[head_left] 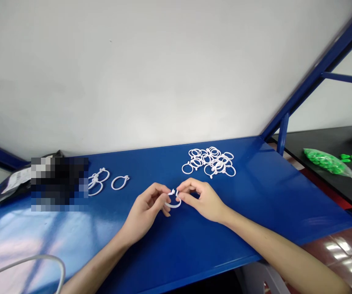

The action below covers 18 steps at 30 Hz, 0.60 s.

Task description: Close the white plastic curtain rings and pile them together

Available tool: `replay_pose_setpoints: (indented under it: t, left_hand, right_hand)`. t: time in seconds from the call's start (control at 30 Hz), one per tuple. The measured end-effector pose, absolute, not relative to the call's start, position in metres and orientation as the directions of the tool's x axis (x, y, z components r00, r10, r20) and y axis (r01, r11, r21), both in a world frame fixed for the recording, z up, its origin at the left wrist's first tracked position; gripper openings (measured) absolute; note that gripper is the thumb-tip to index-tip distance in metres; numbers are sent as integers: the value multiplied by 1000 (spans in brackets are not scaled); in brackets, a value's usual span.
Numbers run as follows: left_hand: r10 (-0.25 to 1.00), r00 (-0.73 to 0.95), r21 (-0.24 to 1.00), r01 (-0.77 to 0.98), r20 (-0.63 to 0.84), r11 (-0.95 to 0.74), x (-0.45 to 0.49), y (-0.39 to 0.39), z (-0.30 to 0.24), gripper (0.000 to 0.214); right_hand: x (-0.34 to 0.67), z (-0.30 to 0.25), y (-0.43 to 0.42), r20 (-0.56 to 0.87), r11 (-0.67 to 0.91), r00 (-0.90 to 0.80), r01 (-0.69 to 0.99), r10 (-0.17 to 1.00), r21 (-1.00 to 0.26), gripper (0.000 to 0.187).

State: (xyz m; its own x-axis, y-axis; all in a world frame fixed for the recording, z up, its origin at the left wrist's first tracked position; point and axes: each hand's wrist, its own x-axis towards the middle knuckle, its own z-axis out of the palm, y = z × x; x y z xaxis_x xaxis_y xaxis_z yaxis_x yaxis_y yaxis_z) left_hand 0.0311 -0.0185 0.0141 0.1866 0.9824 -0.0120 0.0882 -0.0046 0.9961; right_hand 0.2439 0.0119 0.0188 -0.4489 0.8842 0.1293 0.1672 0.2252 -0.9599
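Observation:
Over the blue table (194, 245), my left hand (147, 208) and my right hand (202, 199) pinch the two ends of one white plastic ring (173, 201). The ring's ends sit slightly apart between my fingertips. A pile of several white rings (209, 161) lies just beyond my right hand. To the left of my left hand lie a single closed ring (120, 182) and a small cluster of rings (98, 181).
A black bag (10, 185) with a white label lies at the table's far left, beside a blurred patch. A white cable (41, 261) curves at the near left. Right of the table, a clear bag of green pieces (327, 160) rests on a dark surface. Blue frame beam (317, 69) slants upward.

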Motion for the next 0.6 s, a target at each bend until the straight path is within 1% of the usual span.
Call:
replay_pose_setpoints:
  t: [0.17,0.37,0.6]
  left_hand:
    - [972,230,992,126,-41,12,35,-22,14,25]
    - [987,160,989,151,-26,1,37,-21,12,23]
    - [987,163,976,217,-3,-33,37,-23,10,24]
  right_hand:
    - [241,17,11,100,202,-419,206,902,-958,10]
    - [241,18,11,99,184,-407,175,908,-967,14]
    - [239,17,10,72,168,-419,198,905,-966,8]
